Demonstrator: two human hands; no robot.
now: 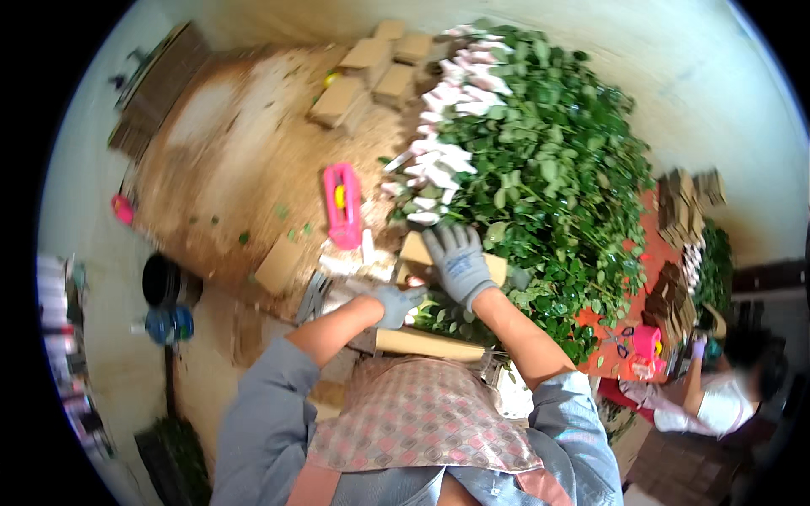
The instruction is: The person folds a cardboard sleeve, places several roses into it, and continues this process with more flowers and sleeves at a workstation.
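My right hand [462, 263], in a grey glove, reaches forward with its fingers spread over a folded piece of cardboard [496, 271]. Its fingertips come close to the nearest flower heads in white wraps [424, 217]. My left hand [393, 305], gloved alike, is bent inward just left of leafy stems [445, 317] that lie between the folded cardboard and a cardboard strip [432, 344] near my apron. Its fingers look curled, and what they hold is hidden. A small pale pinkish bud shows beside its fingers.
A large heap of leafy stems [553, 160] covers the table's right half. Left of it lie a pink tape dispenser [343, 234] and a loose cardboard piece [279, 264]. Cardboard sleeves [340, 101] stand at the back. Scissors [624, 341] lie far right, near another person [709, 396].
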